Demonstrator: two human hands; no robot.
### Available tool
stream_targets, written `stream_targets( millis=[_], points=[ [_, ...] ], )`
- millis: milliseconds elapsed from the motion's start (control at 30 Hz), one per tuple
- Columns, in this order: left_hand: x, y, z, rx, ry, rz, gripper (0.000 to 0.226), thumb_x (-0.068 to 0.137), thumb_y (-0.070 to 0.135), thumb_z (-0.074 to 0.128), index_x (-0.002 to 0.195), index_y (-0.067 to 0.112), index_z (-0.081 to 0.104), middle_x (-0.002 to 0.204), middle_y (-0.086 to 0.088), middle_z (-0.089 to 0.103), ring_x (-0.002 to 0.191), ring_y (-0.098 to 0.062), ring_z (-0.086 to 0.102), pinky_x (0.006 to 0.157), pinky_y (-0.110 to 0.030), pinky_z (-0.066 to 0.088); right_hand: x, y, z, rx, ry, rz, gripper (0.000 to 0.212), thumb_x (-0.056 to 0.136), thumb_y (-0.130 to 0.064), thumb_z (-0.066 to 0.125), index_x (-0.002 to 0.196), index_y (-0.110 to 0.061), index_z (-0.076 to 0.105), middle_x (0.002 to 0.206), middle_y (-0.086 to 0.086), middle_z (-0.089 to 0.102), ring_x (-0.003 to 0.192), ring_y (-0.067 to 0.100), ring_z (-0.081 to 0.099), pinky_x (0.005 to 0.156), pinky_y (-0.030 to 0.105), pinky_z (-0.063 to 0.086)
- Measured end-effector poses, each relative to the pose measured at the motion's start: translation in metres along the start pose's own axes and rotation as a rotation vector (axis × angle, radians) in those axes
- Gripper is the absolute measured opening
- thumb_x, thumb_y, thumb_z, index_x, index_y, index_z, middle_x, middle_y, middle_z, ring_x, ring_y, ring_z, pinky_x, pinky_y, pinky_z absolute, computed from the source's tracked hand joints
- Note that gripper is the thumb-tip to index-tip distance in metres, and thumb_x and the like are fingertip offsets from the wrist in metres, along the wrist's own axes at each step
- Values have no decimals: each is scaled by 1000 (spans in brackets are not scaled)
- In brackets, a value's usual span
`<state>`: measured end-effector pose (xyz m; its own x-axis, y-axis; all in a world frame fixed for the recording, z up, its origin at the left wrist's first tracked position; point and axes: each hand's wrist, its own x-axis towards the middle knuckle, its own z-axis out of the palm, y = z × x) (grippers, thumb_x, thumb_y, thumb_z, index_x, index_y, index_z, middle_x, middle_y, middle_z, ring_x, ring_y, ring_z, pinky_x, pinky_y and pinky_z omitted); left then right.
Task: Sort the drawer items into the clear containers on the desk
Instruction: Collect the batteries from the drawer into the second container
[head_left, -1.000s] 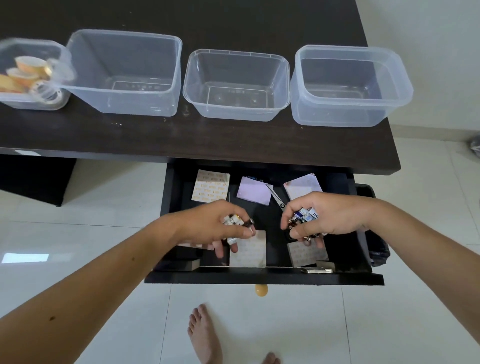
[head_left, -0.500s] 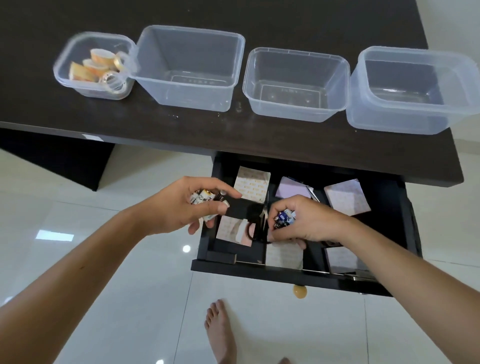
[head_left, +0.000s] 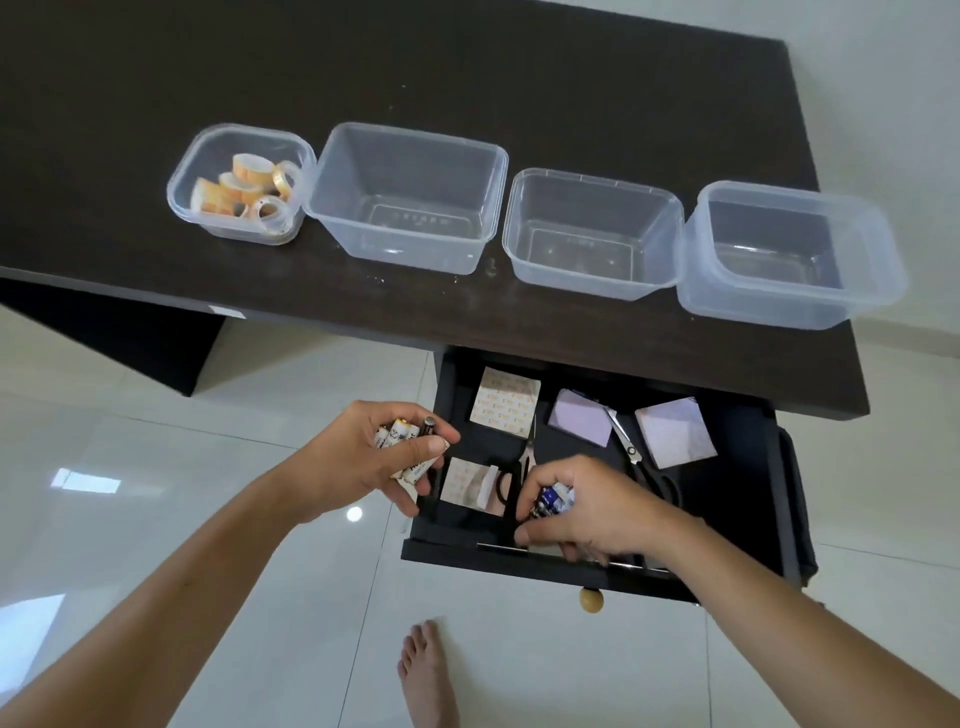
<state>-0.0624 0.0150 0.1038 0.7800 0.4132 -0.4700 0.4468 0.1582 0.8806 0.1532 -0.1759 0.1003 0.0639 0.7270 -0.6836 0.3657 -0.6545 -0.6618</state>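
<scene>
Both hands are curled tight around small batteries. The left hand has its fingers wrapped on a fistful of white batteries with one dark one among them, lifted just clear of the drawer's left edge. The right hand is closed over a smaller cluster of blue-and-white batteries, low over the drawer's front rail.

Beyond both fists, well away, lies the dark desk with its row of clear tubs. The big empty container sits straight up from the left fist, a middle container and a right container stand empty beyond the right fist, and the small container off to the far left already holds tape rolls.

Under the right fist is the open drawer. In it, just past the knuckles, are patterned and lilac sticky-note pads, and scissors lie a little further right.

The risk, I'd say, is in those full fists. The batteries are round and slick, and the left hand holds more than it comfortably covers, so one may slip out onto the tiled floor during the carry up to the tubs. The right hand could also snag the scissor handles beside it as it lifts.
</scene>
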Motion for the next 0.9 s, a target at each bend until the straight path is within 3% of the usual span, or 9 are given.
stream_targets(
  millis=[167,300,400,500,633,767,833,900],
  points=[
    [-20,19,-22,14,33,-35,12,95,21,74,105,20,82,89,-6,74,72,-26,72,69,-56,67,-20,-40,11,25,60,-41,18,85,-39,87,93,-33,72,61,6,67,49,13,58,44,27,45],
    [-31,43,-43,91,45,-23,14,98,24,73,109,20,79,94,-10,73,73,-23,72,66,-47,67,-20,-84,4,2,115,-105,16,84,-36,88,87,-31,74,68,-10,69,53,10,59,45,19,42],
    [-32,64,-58,151,47,2,14,100,28,71,111,23,78,95,-8,74,75,-23,74,63,-38,66,-13,-118,-11,-8,140,-177,15,84,-34,88,87,-30,74,76,-12,72,55,14,63,48,26,48],
    [-29,88,-73,184,69,21,14,100,29,71,112,24,77,94,-2,74,78,-23,75,58,-33,63,-4,-152,-32,-39,158,-216,15,85,-32,88,89,-31,73,67,-14,69,53,10,62,46,20,45],
    [-14,125,-96,249,124,82,15,100,29,71,113,25,77,95,3,75,80,-24,76,54,-28,60,14,-191,-63,-29,216,-271,16,85,-32,88,90,-29,73,61,-7,66,48,10,58,47,27,44],
    [11,164,-109,286,178,112,13,100,31,71,112,28,74,93,7,75,72,-12,75,50,-21,54,35,-222,-98,-59,300,-291,17,88,-33,86,96,-26,72,51,-5,63,35,4,48,40,22,38],
    [28,179,-111,336,234,144,14,101,30,69,114,28,73,92,11,74,64,-5,73,48,-18,52,47,-230,-111,-47,334,-295,18,89,-32,85,100,-27,71,52,-9,64,35,4,49,39,22,38],
    [44,187,-111,343,284,166,15,102,30,68,116,28,72,99,13,73,67,-6,73,50,-17,54,58,-236,-122,-43,373,-303,19,89,-30,85,103,-29,72,66,-10,69,44,5,57,40,21,42]
  ],
)
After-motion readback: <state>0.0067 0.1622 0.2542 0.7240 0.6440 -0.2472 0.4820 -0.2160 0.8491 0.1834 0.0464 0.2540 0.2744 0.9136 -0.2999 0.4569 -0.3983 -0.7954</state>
